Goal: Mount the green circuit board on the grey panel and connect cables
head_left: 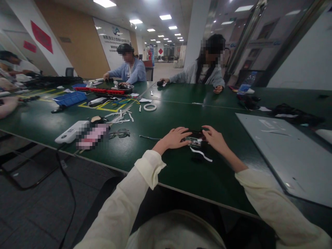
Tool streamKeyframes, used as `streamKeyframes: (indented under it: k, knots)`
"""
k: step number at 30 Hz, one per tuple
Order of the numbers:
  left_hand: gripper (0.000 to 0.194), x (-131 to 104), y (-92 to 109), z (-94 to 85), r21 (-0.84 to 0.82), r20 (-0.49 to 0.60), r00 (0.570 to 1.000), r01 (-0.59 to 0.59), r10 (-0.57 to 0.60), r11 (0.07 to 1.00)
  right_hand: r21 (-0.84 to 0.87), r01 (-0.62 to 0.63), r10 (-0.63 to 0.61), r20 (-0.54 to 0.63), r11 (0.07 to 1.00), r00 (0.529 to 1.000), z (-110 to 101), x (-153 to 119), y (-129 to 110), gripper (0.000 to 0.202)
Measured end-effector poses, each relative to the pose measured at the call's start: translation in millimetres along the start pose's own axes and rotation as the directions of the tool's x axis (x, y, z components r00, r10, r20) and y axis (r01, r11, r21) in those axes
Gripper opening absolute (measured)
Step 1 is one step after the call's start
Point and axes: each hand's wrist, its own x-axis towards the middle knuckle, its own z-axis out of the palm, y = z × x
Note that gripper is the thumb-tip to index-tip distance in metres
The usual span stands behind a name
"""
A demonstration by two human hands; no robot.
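Observation:
A small device (195, 141) with a clear or metallic face lies on the green table (145, 121), between my two hands. My left hand (176, 137) rests at its left side, fingers stretched over its edge. On the other side, my right hand (214, 138) has its thumb and fingers around a dark part at the device's right edge; what the fingertips hold is too small to tell. A white paper strip (201, 154) curls just below the device. A thin cable (150, 138) runs along the table to the left of my left hand.
Glasses (119, 133), a white power bank (72, 132) and a roll of tape (149, 107) lie to the left. A blue tray (70, 99) stands farther back. A large grey panel (290, 155) covers the right side. Two people sit across the table.

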Motion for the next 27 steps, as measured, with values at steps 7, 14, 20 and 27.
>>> streamKeyframes:
  k: [7, 14, 20, 27]
  knots:
    - [0.054, 0, -3, 4.3, 0.02, -0.033, 0.998, 0.048, -0.047, 0.999, 0.083, -0.049, 0.04, 0.11, 0.995, 0.993, -15, -1, 0, 0.041]
    - [0.054, 0, -4, 3.6, 0.041, -0.013, 0.997, 0.078, -0.078, 0.996, -0.205, 0.159, -0.111, 0.227, 0.966, 0.968, -29, -4, 9, 0.031]
    - [0.056, 0, -5, 2.5, 0.026, 0.008, 0.995, 0.095, -0.095, 0.995, -0.323, 0.201, -0.146, 0.186, 0.925, 0.972, -30, -5, 9, 0.022]
    - [0.054, 0, -5, 0.9, 0.013, 0.006, 0.995, 0.101, -0.101, 0.995, -0.337, 0.216, -0.187, 0.117, 0.917, 0.975, -37, -7, 2, 0.024]
